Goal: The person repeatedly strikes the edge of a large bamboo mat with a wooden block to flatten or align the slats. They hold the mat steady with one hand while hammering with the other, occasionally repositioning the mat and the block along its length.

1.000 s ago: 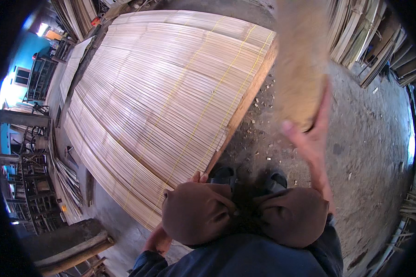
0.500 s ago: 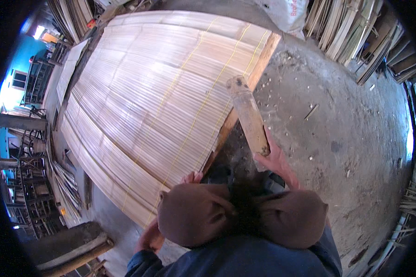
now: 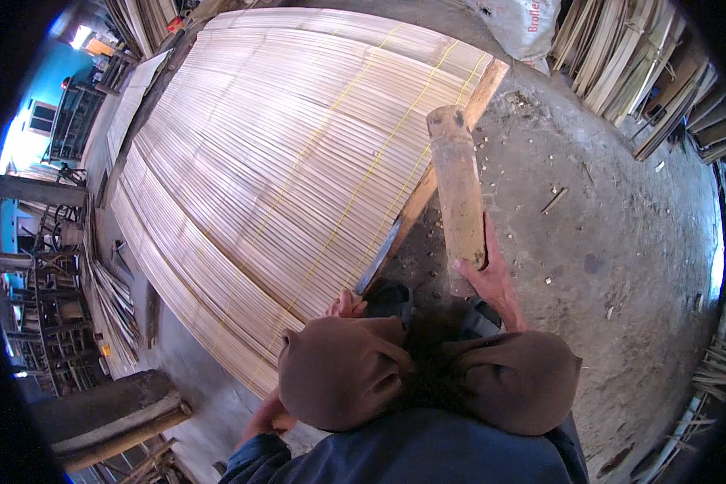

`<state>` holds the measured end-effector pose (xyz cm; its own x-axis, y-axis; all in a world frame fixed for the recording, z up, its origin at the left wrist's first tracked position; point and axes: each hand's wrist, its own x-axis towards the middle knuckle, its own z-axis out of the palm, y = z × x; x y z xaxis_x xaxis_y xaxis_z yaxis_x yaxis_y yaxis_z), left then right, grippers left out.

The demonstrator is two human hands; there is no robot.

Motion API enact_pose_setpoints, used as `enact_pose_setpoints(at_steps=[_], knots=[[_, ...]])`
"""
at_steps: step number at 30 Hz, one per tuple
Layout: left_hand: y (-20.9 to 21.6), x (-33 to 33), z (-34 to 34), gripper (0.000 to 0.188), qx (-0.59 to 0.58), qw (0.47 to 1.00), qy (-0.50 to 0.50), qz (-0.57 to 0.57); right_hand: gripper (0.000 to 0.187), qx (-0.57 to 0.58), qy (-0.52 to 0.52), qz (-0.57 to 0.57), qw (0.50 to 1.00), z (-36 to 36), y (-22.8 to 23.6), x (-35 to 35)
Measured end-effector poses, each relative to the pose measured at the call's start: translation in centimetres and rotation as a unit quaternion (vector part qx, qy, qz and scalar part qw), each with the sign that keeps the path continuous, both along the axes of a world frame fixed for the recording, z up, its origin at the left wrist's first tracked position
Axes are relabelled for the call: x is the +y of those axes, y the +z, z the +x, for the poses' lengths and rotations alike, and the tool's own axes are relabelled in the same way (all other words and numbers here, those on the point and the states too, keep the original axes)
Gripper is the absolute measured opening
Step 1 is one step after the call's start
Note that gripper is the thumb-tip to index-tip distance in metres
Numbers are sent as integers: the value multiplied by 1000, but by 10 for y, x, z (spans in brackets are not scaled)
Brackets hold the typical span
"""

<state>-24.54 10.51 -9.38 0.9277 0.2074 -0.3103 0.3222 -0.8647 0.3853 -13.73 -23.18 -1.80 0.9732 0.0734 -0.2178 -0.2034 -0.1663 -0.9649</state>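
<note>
A thick, round wooden mallet [image 3: 456, 177] is in my right hand [image 3: 492, 281], whose fingers wrap round its near end. Its far end hangs over the right edge of a wide mat of pale slats [image 3: 242, 153], which is stitched with yellow cord. My left hand [image 3: 346, 305] is closed at the mat's near right corner. From it a grey, knife-like blade [image 3: 379, 260] runs up along the cut slat ends. What it grips is mostly hidden by my fingers.
A wooden board [image 3: 418, 202] lies under the mat's right edge. Small chips litter the concrete floor [image 3: 597, 234]. Bundles of split strips [image 3: 613, 60] and a white sack [image 3: 520, 28] stand at the far right. A wooden beam [image 3: 121, 419] is at the near left.
The mallet has swung a little right and stands more upright. The blade by my left hand shows more plainly along the slat ends. The whole view has shifted slightly.
</note>
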Motion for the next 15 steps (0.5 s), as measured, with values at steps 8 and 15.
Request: enact_pose_setpoints(at_steps=[8,15], knots=[[65,21,9,53,120,979,2,-164,113,-75,-56,34,995,26,79,-5],[85,12,19,55,159,964,7,-215,91,-140,-42,-30,989,19,96,-28]])
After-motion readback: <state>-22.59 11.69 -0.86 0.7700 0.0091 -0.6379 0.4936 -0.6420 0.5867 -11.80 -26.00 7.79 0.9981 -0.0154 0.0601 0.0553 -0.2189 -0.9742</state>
